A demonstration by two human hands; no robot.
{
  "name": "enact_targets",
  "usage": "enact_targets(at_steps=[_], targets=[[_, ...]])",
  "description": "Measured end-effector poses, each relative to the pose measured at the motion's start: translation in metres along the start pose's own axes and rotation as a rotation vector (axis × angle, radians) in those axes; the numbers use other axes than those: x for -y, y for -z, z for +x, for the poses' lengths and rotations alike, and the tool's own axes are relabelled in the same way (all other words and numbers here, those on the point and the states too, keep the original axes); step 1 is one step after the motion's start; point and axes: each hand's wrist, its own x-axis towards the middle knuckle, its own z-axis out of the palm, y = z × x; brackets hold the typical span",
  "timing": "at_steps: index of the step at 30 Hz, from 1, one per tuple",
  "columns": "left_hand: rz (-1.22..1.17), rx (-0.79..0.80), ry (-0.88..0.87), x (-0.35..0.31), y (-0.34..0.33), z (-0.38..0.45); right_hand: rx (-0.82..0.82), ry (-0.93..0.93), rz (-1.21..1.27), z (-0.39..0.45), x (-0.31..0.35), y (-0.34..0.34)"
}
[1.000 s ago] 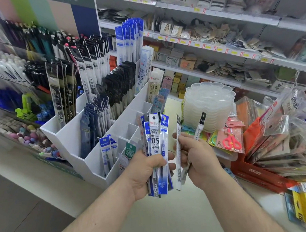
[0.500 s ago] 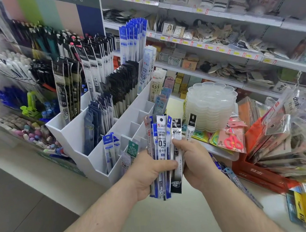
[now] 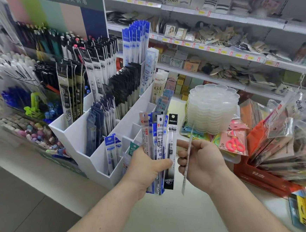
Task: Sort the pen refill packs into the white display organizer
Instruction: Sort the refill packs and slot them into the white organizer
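My left hand (image 3: pixel 149 168) grips an upright fan of several pen refill packs (image 3: pixel 159 139), blue, white and black, just in front of the white display organizer (image 3: pixel 76 134). My right hand (image 3: pixel 201 159) pinches one thin refill pack (image 3: pixel 187 154), seen edge-on and tilted, right beside the fan. The organizer's stepped compartments hold rows of black, dark blue and blue-white refill packs; some front compartments hold few or none.
A stack of clear plastic palettes (image 3: pixel 214 109) stands behind my right hand. Pink scissors in a pack (image 3: pixel 235 144) and a red box of bagged goods (image 3: pixel 272 157) lie to the right. Pen racks (image 3: pixel 17 75) fill the left; shelves run behind.
My right hand set the black pack against the fan in my left hand, then drew away to the right holding one thin pack, now turned edge-on.
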Motion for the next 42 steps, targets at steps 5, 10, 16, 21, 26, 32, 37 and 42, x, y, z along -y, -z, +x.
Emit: enact_targets(at_steps=[5, 10, 16, 21, 26, 32, 37, 42], targets=[[-0.001, -0.016, -0.028, -0.003, 0.0, -0.001, 0.131, 0.116, 0.052, -0.012, -0.004, -0.015], [-0.006, -0.019, -0.059, -0.008, 0.002, -0.003, 0.141, 0.134, 0.031, -0.01, -0.007, -0.017], [0.066, 0.003, -0.095, -0.011, 0.003, -0.006, 0.146, 0.113, 0.038, -0.009, -0.005, -0.029], [0.118, -0.008, -0.087, -0.02, 0.013, -0.009, 0.188, 0.19, -0.174, -0.009, 0.001, -0.033], [0.1, -0.016, -0.102, -0.037, 0.029, -0.018, 0.294, 0.251, -0.448, -0.013, 0.02, -0.037], [-0.028, -0.285, -0.212, -0.048, 0.052, -0.027, 0.117, 0.436, -0.247, -0.01, 0.063, -0.07], [-0.129, -0.511, -0.302, -0.052, 0.068, -0.032, 0.114, 0.677, -0.233, -0.014, 0.083, -0.125], [-0.186, -0.598, -0.325, -0.052, 0.075, -0.035, 0.128, 0.818, -0.399, -0.012, 0.075, -0.175]])
